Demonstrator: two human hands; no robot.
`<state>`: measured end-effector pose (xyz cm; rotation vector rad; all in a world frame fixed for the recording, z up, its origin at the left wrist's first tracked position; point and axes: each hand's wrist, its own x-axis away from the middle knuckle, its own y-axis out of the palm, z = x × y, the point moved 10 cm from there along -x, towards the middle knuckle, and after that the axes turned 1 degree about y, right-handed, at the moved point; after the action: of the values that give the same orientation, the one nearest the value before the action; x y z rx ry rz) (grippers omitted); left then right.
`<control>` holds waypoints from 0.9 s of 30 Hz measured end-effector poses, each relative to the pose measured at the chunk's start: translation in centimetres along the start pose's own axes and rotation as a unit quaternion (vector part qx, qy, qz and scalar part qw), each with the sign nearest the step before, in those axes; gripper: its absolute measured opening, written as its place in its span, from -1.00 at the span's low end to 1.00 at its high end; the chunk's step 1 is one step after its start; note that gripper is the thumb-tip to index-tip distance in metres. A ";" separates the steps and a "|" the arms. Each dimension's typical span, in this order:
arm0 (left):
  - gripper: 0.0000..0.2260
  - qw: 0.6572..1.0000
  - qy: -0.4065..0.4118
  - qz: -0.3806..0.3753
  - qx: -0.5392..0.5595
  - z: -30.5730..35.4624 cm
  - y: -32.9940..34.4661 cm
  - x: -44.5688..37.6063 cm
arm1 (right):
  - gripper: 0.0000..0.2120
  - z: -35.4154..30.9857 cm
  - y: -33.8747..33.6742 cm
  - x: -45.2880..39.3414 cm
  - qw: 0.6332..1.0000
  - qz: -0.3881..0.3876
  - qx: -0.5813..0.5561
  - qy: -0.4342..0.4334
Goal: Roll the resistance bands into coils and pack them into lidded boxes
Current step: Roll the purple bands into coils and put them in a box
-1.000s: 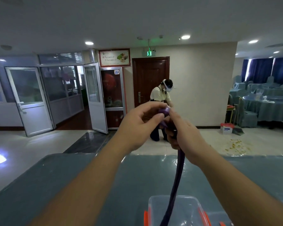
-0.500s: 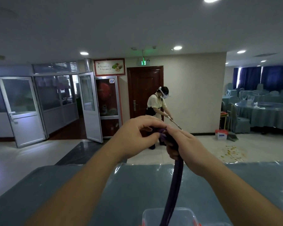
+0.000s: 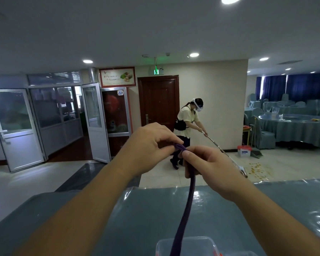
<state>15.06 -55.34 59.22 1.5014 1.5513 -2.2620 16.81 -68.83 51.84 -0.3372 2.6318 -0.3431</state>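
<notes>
A purple resistance band [image 3: 187, 202] hangs from my two raised hands down to the frame's bottom edge. Its top end is folded into a small loop between my fingertips. My left hand [image 3: 148, 147] pinches that loop from the left with thumb and fingers. My right hand [image 3: 205, 163] pinches it from the right, and the band runs down through its curled fingers. A clear plastic box [image 3: 205, 245] with orange clips sits on the table right below the band, cut off by the frame.
A table with a blue-grey glossy cover [image 3: 137, 215] fills the foreground. Beyond it a person [image 3: 187, 126] mops the tiled floor near scattered debris [image 3: 255, 169]. Glass doors stand at the left, covered round tables [image 3: 294, 130] at the right.
The camera has tilted up, so the box now shows lower in frame. My hands have spread slightly apart, with the folded end of the band showing between them. The person in the background has moved right.
</notes>
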 end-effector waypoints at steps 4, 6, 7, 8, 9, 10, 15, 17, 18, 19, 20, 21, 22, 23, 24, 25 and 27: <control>-0.74 0.999 0.027 0.039 -0.016 1.1 0.6 0.9 | -0.78 0.2 -1.1 0.1 0.999 0.026 -0.045 -0.005; -0.74 0.998 0.035 0.044 -0.028 1.4 1.2 1.4 | -0.77 0.5 -1.2 0.2 0.997 0.030 -0.067 -0.001; -0.75 0.998 0.034 0.052 -0.028 1.4 1.2 1.6 | -0.77 0.7 -1.0 0.2 0.997 0.029 -0.078 0.003; -0.77 0.997 0.030 0.067 -0.024 1.4 1.0 1.7 | -0.77 0.8 -0.8 0.3 0.996 0.027 -0.089 0.007; -0.78 0.996 0.023 0.087 -0.020 1.3 0.7 1.8 | -0.78 0.9 -0.7 0.3 0.994 0.029 -0.101 0.011; -0.79 0.994 0.016 0.108 -0.018 1.1 0.4 1.9 | -0.80 1.0 -0.7 0.3 0.993 0.035 -0.114 0.014; -0.80 0.980 -0.030 0.195 0.002 0.7 0.3 2.9 | -0.82 0.9 -1.3 0.3 0.978 0.071 -0.196 0.009; -0.79 0.973 -0.047 0.225 0.027 1.1 1.1 3.6 | -0.81 0.8 -1.3 0.1 0.971 0.080 -0.225 0.008; -0.78 0.970 -0.052 0.233 0.035 1.4 1.5 3.9 | -0.80 0.7 -1.2 -0.1 0.969 0.085 -0.230 0.008; -0.77 0.970 -0.054 0.233 0.039 1.6 1.9 4.1 | -0.80 0.6 -1.3 -0.2 0.969 0.094 -0.230 0.007; -0.75 0.971 -0.052 0.228 0.042 1.7 2.3 4.2 | -0.80 0.6 -1.5 -0.3 0.968 0.105 -0.226 0.008; -0.75 0.972 -0.047 0.224 0.046 1.7 2.4 4.1 | -0.81 0.6 -1.7 -0.4 0.968 0.114 -0.221 0.009; -0.76 0.973 -0.040 0.222 0.048 1.6 2.3 4.1 | -0.82 0.5 -1.7 -0.4 0.969 0.117 -0.216 0.009; -0.79 0.974 -0.034 0.219 0.046 1.5 2.1 4.0 | -0.82 0.4 -1.7 -0.4 0.971 0.114 -0.211 0.010; -0.81 0.976 -0.028 0.213 0.042 1.5 1.8 3.8 | -0.82 0.2 -1.7 -0.4 0.972 0.108 -0.209 0.009; -0.84 0.978 -0.026 0.204 0.041 1.4 1.6 3.6 | -0.82 0.0 -1.6 -0.4 0.973 0.100 -0.209 0.009; -0.82 0.982 -0.036 0.179 0.052 1.1 1.1 2.9 | -0.81 -0.4 -1.4 -0.4 0.974 0.076 -0.215 0.013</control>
<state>13.31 -55.35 56.44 1.5523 1.0564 -2.1856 17.19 -70.00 52.74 -0.2660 2.7204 0.2798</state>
